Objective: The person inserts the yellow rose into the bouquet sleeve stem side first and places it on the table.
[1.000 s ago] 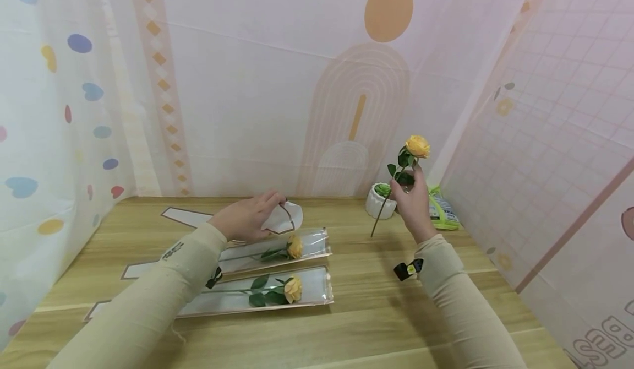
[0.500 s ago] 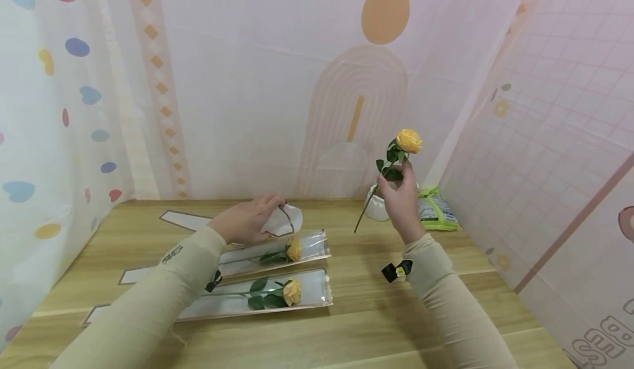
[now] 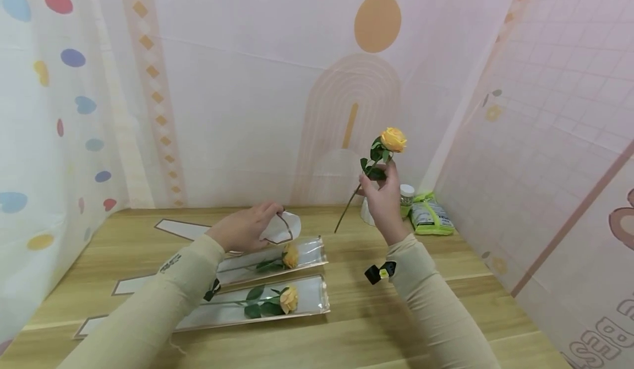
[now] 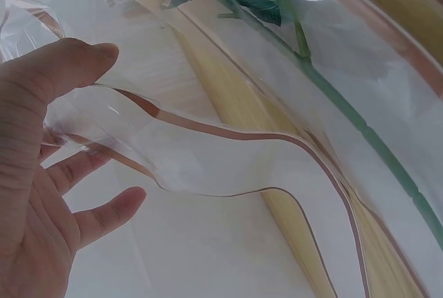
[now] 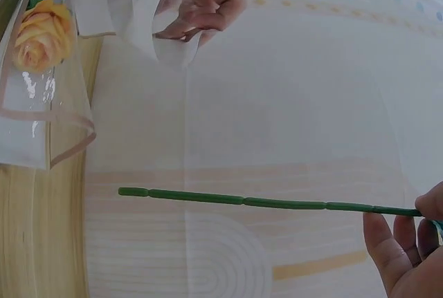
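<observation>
In the head view my right hand (image 3: 383, 201) pinches a yellow rose (image 3: 393, 140) by its stem just below the leaves, bloom up. Its green stem (image 5: 284, 203) slants down to the left, and the lower end is free in the right wrist view. My left hand (image 3: 245, 228) grips the mouth end of a clear and white flower sleeve (image 3: 281, 229) with a brown border. The sleeve's mouth gapes a little towards the rose. In the left wrist view, the thumb is above the sleeve (image 4: 208, 163) and the other fingers are below it.
Two sleeved yellow roses lie on the wooden table: a nearer one (image 3: 289, 300) and a farther one (image 3: 290, 256). Behind my right hand stand a white pot (image 3: 366, 212), a white-lidded jar (image 3: 406, 193) and a green-and-grey packet (image 3: 432, 216). Printed curtains surround the table.
My right hand has carried the rose leftward, towards the sleeve, and the stem has tilted more. The left hand keeps its grip on the sleeve in nearly the same place.
</observation>
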The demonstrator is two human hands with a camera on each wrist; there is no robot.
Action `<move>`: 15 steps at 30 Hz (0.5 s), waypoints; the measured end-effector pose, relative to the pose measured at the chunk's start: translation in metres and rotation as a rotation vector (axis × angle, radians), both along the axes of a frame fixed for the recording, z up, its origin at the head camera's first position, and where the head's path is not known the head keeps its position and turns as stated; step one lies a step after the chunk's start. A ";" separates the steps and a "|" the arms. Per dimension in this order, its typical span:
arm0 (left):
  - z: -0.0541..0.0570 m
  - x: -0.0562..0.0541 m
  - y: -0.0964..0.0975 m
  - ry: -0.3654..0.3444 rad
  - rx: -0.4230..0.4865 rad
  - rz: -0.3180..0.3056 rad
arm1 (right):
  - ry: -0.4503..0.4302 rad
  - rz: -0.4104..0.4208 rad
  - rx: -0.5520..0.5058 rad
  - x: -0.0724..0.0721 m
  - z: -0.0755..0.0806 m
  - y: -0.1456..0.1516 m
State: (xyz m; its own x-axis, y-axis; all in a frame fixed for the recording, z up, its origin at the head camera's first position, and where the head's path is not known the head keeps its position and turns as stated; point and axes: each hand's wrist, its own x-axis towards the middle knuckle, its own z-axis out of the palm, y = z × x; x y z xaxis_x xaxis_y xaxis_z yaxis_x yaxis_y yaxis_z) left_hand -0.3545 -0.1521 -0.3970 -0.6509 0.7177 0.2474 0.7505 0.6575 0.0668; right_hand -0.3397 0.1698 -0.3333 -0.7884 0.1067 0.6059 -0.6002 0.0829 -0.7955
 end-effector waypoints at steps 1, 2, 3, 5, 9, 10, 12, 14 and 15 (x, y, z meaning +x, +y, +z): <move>0.000 0.000 0.000 0.004 -0.002 0.000 | 0.004 0.005 -0.005 0.000 0.000 -0.001; 0.000 0.000 -0.001 0.007 -0.001 0.001 | 0.008 0.009 -0.011 0.000 0.000 -0.003; -0.001 0.000 -0.001 0.009 0.001 0.001 | 0.013 0.010 -0.017 0.000 0.001 -0.005; 0.000 0.001 -0.002 0.012 0.001 0.001 | 0.021 0.013 -0.030 0.000 0.002 -0.008; 0.000 0.002 -0.002 0.011 0.003 0.002 | 0.036 0.025 -0.053 0.002 0.005 -0.015; 0.001 0.002 -0.001 0.010 0.003 0.003 | 0.038 0.030 -0.057 0.002 0.006 -0.017; 0.001 0.002 -0.001 0.007 0.007 0.003 | 0.035 0.039 -0.065 0.002 0.008 -0.020; 0.002 0.002 -0.001 0.007 0.010 0.004 | 0.030 0.042 -0.071 0.002 0.009 -0.023; 0.002 0.002 -0.001 0.007 0.011 0.005 | 0.029 0.043 -0.075 0.002 0.010 -0.025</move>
